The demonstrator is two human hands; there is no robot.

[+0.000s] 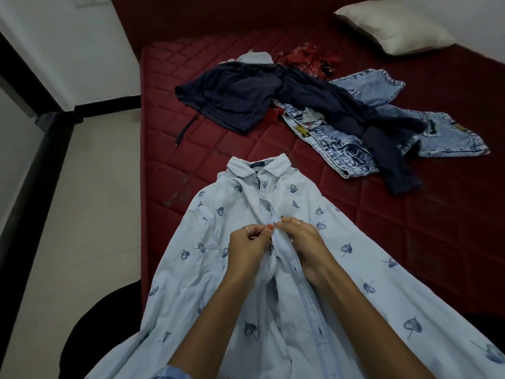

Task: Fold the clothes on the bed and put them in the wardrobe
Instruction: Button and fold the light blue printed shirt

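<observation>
A light blue shirt (pixel 341 269) with a dark leaf print lies front up on the near part of the bed, collar pointing away from me. My left hand (pixel 250 248) pinches the left edge of its button placket, and my right hand (pixel 303 242) pinches the right edge beside it. Both hands meet at the shirt's chest. Farther back lies a heap of clothes: a navy garment (pixel 232 97) with a drawstring, acid-wash blue jeans (pixel 352 149), a red patterned cloth (pixel 303 60) and a pale blue piece (pixel 255 57).
The bed has a dark red quilted mattress (pixel 437 214). A cream pillow (pixel 393 26) lies at the far right corner. Pale floor tiles (pixel 90 187) run along the left, with a black-edged white panel (pixel 41 50) at the far left. No wardrobe is in view.
</observation>
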